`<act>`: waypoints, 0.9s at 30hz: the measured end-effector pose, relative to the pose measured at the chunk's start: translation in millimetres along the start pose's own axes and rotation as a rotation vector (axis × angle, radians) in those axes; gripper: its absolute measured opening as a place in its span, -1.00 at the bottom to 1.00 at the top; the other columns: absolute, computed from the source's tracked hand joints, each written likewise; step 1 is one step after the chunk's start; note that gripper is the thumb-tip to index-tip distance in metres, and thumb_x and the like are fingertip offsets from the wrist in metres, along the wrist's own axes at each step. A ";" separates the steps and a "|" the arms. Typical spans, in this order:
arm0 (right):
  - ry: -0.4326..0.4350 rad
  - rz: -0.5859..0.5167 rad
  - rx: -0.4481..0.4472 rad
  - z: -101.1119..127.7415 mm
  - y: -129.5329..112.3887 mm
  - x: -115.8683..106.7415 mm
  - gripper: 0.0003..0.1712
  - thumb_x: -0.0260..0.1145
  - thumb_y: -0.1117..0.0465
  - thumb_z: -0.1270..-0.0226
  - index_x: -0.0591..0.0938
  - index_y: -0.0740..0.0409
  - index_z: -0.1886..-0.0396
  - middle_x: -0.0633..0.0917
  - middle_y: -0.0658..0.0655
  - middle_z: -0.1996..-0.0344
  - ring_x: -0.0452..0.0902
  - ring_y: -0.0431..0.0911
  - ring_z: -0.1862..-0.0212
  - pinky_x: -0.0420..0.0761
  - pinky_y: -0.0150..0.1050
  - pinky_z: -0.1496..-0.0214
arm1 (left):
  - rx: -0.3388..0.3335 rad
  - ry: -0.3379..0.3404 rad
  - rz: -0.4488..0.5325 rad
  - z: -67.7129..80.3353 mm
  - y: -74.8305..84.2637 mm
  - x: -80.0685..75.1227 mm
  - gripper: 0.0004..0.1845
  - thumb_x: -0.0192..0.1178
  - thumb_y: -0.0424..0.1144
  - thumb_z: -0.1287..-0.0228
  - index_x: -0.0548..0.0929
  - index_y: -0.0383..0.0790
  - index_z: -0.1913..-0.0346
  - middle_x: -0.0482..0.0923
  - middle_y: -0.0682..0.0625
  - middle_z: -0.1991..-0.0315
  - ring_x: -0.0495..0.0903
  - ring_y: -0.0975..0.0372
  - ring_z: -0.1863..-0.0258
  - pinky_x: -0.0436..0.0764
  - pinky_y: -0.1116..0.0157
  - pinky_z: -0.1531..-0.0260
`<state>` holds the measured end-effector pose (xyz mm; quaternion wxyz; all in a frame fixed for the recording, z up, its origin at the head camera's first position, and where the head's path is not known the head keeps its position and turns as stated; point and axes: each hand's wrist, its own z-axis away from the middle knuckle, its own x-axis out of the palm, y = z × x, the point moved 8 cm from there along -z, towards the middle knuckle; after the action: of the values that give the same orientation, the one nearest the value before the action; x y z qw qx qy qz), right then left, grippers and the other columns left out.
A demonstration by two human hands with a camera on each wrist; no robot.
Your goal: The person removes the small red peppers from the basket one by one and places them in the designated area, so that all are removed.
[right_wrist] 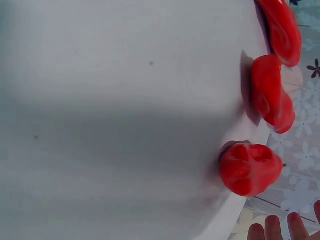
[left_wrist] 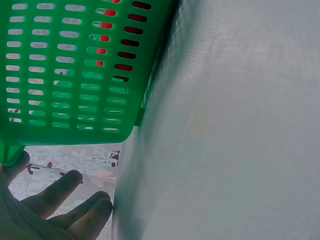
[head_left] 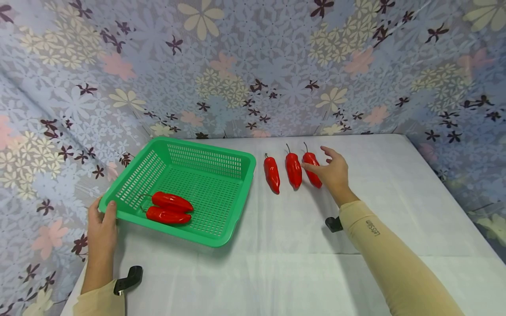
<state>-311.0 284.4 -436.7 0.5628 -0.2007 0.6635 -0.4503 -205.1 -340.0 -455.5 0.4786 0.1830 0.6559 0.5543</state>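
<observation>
1. Leftmost, the left hand (head_left: 102,230) grips the near corner of the green basket (head_left: 205,163); two red peppers (head_left: 170,208) lie inside, just beyond its fingers.
2. Right of the basket, three peppers lie in a row on the white counter (head_left: 276,263).
3. Farther right, the right hand (head_left: 332,171), fingers spread wide, touches the rightmost pepper (head_left: 310,169).
4. Only the left wrist view shows fingers (left_wrist: 55,192) under the basket's corner.

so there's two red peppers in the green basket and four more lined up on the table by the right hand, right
Not quite: the head view shows three red peppers lined up on the table by the right hand, not four. The rest holds: two red peppers lie in the green basket.
</observation>
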 end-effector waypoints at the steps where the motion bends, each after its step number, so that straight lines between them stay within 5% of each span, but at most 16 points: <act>1: 0.003 -0.001 -0.003 -0.1 -1.5 0.1 -0.01 0.56 -0.04 -0.18 0.31 0.00 -0.55 0.30 0.25 -0.47 0.23 0.22 -0.41 0.51 0.14 -0.19 | 0.000 -0.002 -0.003 -0.2 -0.1 0.0 -0.30 -0.15 0.25 -0.53 0.06 0.11 -0.60 0.08 -0.15 -0.56 -0.02 -0.02 -0.54 -0.08 -0.22 -0.40; 14: -0.026 -0.025 0.034 2.2 -15.4 7.8 -0.01 0.57 -0.02 -0.17 0.31 -0.05 -0.55 0.32 0.25 -0.45 0.22 0.20 -0.40 0.53 0.13 -0.18 | 0.015 -0.006 -0.012 -2.4 -0.6 0.1 -0.29 -0.15 0.24 -0.53 0.06 0.06 -0.60 0.09 -0.18 -0.55 -0.01 -0.05 -0.53 -0.03 -0.22 -0.40; 27: -0.053 -0.026 -0.061 4.0 -40.7 20.0 -0.07 0.57 0.00 -0.17 0.38 -0.04 -0.51 0.37 0.21 -0.42 0.33 0.21 -0.34 0.53 0.10 -0.19 | 0.028 0.001 -0.013 -1.4 1.8 -0.4 -0.29 -0.16 0.23 -0.54 0.06 0.03 -0.60 0.12 -0.19 -0.53 0.03 -0.03 -0.52 -0.05 -0.19 -0.41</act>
<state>-322.8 246.5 -414.3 0.5681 -0.2382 0.6590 -0.4316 -206.6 -340.6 -453.8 0.4792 0.1852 0.6648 0.5423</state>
